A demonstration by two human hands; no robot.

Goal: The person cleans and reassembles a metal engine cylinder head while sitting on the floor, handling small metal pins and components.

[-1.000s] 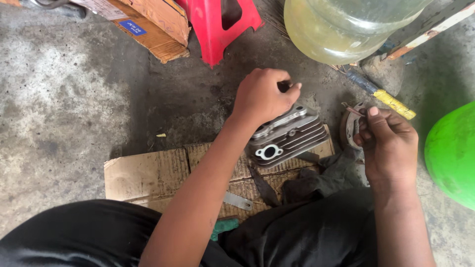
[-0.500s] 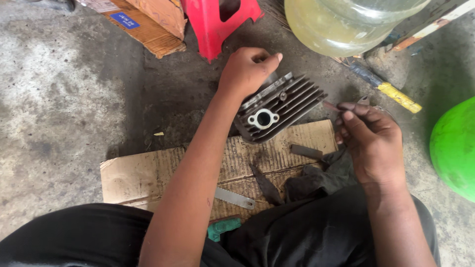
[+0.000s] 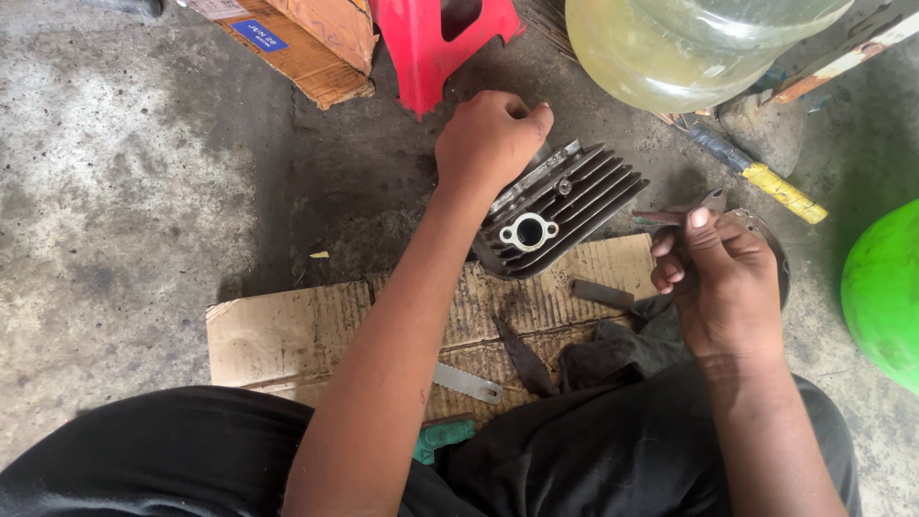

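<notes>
My left hand (image 3: 488,139) grips the top edge of a dark finned metal engine part (image 3: 565,206), holding it tilted on the far edge of a flattened cardboard sheet (image 3: 287,335). An oval port with two bolt holes faces me. My right hand (image 3: 718,278) is to the right of the part and pinches a thin flat metal tool (image 3: 670,215) that points left at the fins. A round metal piece (image 3: 777,249) shows behind that hand, mostly hidden; whether the hand holds it I cannot tell.
On the cardboard lie a flat metal strip (image 3: 467,383), a dark blade (image 3: 525,359), a short bar (image 3: 601,292) and a dark rag (image 3: 613,349). Beyond are a red stool (image 3: 431,48), a cardboard box (image 3: 297,38), a large clear jug (image 3: 670,48), a yellow-handled tool (image 3: 766,182) and a green round object (image 3: 885,297).
My left hand has pulled the finned part up and away from me and tipped it on edge. My right hand has shifted its grip onto the thin tool.
</notes>
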